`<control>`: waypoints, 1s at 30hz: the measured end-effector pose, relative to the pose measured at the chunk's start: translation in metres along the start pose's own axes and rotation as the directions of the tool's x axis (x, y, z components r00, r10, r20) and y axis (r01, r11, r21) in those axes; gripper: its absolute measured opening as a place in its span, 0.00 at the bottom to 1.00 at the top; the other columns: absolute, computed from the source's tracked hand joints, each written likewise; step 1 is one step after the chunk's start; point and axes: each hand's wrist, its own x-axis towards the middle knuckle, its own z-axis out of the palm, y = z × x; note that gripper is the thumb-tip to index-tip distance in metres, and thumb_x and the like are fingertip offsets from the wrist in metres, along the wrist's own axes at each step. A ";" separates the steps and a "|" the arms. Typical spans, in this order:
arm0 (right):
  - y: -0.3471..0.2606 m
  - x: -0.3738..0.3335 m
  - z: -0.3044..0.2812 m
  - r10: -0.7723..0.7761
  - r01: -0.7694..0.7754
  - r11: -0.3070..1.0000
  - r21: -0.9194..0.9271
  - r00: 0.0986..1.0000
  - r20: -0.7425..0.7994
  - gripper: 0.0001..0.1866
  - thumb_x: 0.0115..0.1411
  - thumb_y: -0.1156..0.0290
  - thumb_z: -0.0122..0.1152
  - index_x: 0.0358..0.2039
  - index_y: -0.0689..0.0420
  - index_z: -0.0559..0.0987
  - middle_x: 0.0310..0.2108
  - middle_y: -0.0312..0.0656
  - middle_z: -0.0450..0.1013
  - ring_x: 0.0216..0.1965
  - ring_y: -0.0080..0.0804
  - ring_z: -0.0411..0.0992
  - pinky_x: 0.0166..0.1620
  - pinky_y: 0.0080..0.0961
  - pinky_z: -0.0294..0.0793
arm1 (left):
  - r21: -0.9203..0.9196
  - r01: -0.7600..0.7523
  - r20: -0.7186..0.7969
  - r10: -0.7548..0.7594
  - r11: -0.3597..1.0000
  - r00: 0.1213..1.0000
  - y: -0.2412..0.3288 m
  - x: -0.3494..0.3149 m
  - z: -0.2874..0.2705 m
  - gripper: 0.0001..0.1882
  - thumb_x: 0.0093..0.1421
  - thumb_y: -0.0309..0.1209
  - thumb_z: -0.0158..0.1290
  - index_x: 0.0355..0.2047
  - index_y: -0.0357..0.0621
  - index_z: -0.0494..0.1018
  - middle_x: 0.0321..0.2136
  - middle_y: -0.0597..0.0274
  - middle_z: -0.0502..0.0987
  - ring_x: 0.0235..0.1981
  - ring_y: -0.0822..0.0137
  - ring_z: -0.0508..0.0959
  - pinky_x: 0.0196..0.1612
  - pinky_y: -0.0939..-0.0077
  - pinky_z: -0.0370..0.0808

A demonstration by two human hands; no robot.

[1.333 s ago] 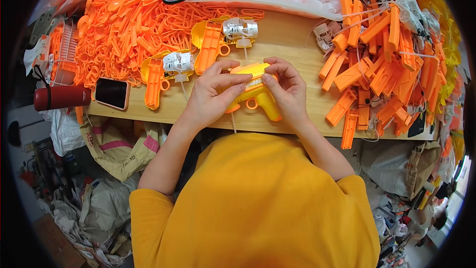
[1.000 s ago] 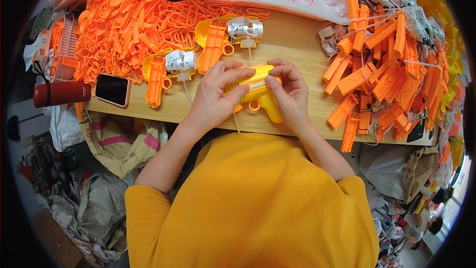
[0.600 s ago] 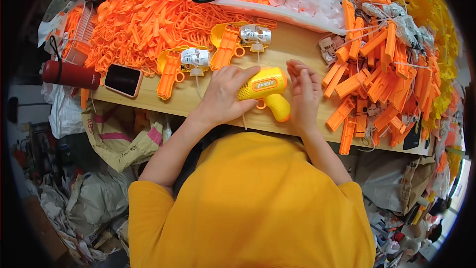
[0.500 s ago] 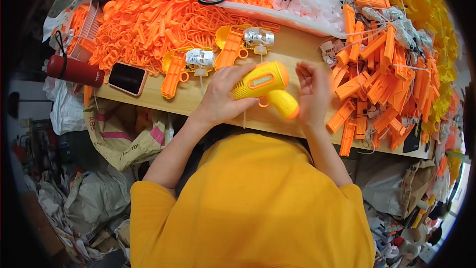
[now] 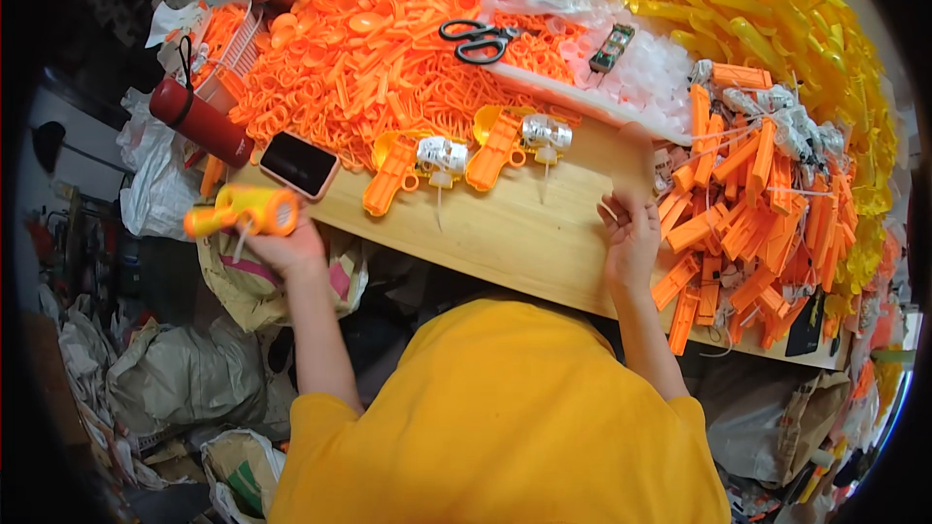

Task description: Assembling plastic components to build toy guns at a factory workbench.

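At the left, beyond the table's front edge, my left hand (image 5: 291, 247) is closed around a yellow and orange toy gun (image 5: 254, 211); a thin pale tube hangs from it. Over the right side of the table, beside the heap of orange parts, my right hand (image 5: 633, 238) is loosely curled, with nothing visible in it. Between my hands lie two half-assembled toy guns, each a yellow shell with an orange insert, a white-silver unit and a tube: one on the left (image 5: 390, 175), one on the right (image 5: 497, 150).
A phone (image 5: 299, 165) and a red flask (image 5: 199, 123) lie at the table's left end. Behind are heaped orange parts (image 5: 359, 58), black-handled scissors (image 5: 478, 42) and a tray of clear caps (image 5: 650, 78). Wired orange parts (image 5: 748, 194) and yellow shells (image 5: 777, 29) crowd the right.
My left hand has carried the toy gun from the table's middle to the far left, past its front edge. My right hand stays near the right side. The view has shifted.
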 end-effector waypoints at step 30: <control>-0.069 0.145 0.092 -0.507 0.579 0.675 -0.458 0.814 0.282 0.08 0.57 0.76 0.59 0.38 0.60 0.73 0.37 0.40 0.73 0.41 0.29 0.72 0.45 0.25 0.72 | 0.355 -0.599 0.925 -0.365 0.718 0.110 -0.119 -0.140 0.076 0.10 0.51 0.17 0.55 0.35 0.36 0.75 0.33 0.53 0.76 0.32 0.60 0.78 0.34 0.75 0.75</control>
